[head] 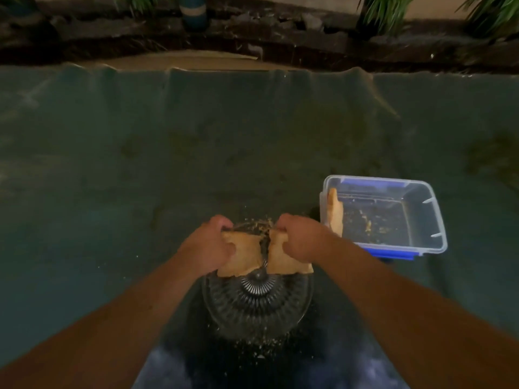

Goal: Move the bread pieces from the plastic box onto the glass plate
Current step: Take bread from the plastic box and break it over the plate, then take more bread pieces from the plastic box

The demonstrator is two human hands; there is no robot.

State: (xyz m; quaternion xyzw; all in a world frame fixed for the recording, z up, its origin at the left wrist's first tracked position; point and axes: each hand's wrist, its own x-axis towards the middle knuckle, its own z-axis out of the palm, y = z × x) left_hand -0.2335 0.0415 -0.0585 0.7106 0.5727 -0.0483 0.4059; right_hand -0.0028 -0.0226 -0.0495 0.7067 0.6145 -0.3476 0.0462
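A ribbed glass plate (252,313) lies on the green mat right in front of me. Above its far half, my left hand (209,245) grips one bread piece (243,256) and my right hand (299,240) grips another bread piece (283,262); a narrow gap with a torn edge separates the two. Crumbs hang between my hands. To the right stands the clear plastic box (429,217) on a blue lid. One more bread slice (335,213) leans upright against its left wall, and crumbs lie on its floor.
The green mat (196,153) covers the ground and ends at a wavy far edge. Beyond it run dark stones, a blue-and-white pot (193,12) and green plants (384,9). Crumbs are scattered around the plate.
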